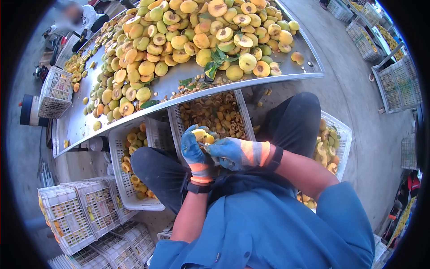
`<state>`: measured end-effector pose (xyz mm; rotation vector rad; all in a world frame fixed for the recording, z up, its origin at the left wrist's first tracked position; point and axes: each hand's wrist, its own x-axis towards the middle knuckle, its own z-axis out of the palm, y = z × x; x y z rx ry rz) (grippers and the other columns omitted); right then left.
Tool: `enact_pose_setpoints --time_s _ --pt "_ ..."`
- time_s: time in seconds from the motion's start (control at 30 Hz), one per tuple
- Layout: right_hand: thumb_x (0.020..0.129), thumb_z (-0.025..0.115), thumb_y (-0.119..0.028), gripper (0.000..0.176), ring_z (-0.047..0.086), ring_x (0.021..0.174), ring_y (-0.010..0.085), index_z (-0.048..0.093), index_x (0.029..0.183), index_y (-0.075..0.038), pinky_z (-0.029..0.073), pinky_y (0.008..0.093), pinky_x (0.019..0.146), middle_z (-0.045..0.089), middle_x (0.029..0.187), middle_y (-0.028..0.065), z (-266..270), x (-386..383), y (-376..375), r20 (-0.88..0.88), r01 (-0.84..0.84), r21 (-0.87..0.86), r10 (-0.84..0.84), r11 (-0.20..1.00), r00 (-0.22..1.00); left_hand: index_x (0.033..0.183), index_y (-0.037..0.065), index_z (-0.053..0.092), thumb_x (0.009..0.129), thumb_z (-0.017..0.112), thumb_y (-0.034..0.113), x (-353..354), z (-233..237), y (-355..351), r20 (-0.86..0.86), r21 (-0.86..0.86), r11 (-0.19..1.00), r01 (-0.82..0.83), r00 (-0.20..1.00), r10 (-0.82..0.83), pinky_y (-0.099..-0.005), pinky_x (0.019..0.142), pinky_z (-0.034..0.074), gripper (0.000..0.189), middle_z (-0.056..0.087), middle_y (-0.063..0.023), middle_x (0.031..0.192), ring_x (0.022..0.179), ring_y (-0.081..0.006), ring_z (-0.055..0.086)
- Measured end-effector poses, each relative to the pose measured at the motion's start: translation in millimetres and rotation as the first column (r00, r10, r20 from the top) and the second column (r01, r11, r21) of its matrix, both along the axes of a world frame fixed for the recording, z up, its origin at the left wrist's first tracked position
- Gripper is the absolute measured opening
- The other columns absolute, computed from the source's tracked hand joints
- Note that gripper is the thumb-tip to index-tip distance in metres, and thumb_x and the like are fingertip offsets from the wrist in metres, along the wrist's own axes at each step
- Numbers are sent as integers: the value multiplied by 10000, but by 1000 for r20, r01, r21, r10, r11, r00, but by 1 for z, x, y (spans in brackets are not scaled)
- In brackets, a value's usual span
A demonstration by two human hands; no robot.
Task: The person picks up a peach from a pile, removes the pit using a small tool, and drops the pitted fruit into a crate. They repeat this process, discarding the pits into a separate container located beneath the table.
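Observation:
A yellow halved fruit (pixel 199 135) is held in my gloved left hand (pixel 192 150), its fingers wrapped round it. My gloved right hand (pixel 230 152) is closed beside it, close against the fruit; whatever it grips is too small to make out. Both hands are over my lap, just in front of a white crate (pixel 245 117) of pits and fruit scraps. Above them, a metal table (pixel 309 67) bears a large heap of halved yellow and green fruit (pixel 179 42), with some leaves and loose pits near its front edge.
White crates of fruit stand left (pixel 118 172) and right (pixel 344 139) of my legs. More crates (pixel 74 215) are stacked at the lower left, and one (pixel 56 92) is beside the table. A person (pixel 89 18) is at the upper left; further crates (pixel 398 85) line the right side.

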<state>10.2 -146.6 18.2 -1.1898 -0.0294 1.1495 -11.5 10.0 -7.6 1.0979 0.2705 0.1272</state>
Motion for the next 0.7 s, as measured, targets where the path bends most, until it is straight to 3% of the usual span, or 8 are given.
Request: enact_pose_setpoints --time_s 0.1,0.17,0.3,0.4,0.53,0.6,0.67,0.7 --pt "1084 566 -479 403 384 486 72 620 961 -98 299 247 444 453 620 -49 -17 -4 -4 -52 30 151 -22 988 998 1300 38 581 1069 577 497 1 2 -3 -1 -28 999 40 999 -40 -369 790 600 514 697 -151 1066 870 -260 704" --pt "1088 560 -482 407 371 472 60 616 975 -95 282 228 425 440 617 -47 1 -2 -13 -367 51 199 26 979 930 1305 36 580 1047 604 525 -1 0 -2 12 -74 993 96 995 -95 -371 778 601 553 698 -155 1067 869 -263 704" --pt "1066 584 -495 409 360 475 72 605 848 -150 258 248 444 435 619 -53 12 -3 -15 -390 45 153 19 987 920 1322 56 584 1036 623 545 0 -15 8 65 -91 972 218 975 -213 -370 770 607 567 718 -125 1077 891 -239 715" --pt "1078 562 -495 419 342 438 61 604 898 -120 255 229 402 419 597 -53 11 -4 -10 -366 65 204 15 977 931 1319 87 589 1027 614 580 1 -9 1 -28 -262 955 142 988 -155 -392 757 615 573 722 -120 1083 892 -250 716" --pt "1099 517 -475 434 330 409 51 618 996 -65 253 223 363 402 569 -50 38 -3 -10 -378 -34 377 187 925 907 1290 117 602 1014 576 651 2 -16 13 -200 -608 774 177 909 -365 -405 758 624 601 725 -126 1080 878 -251 718" --pt "1100 507 -476 449 340 410 61 623 1016 -50 267 234 375 413 575 -38 50 -10 2 -234 -1 326 82 945 969 1265 107 616 1045 541 628 3 -9 17 -293 -501 859 110 912 -288 -397 768 622 570 722 -126 1063 874 -256 720" --pt "1071 568 -455 412 383 433 83 635 983 -58 270 251 401 452 588 -8 48 -7 -4 -246 63 376 35 924 969 1238 75 620 1084 514 563 9 11 46 -189 -484 867 123 952 -240 -381 821 613 523 713 -142 1098 919 -256 713" --pt "1076 562 -445 401 389 468 62 640 1000 -60 262 235 429 447 603 -19 39 -7 -10 -273 115 348 -17 930 962 1248 33 614 1035 618 316 9 23 65 111 310 931 195 965 -239 -380 877 595 355 698 -159 1146 988 -278 699"
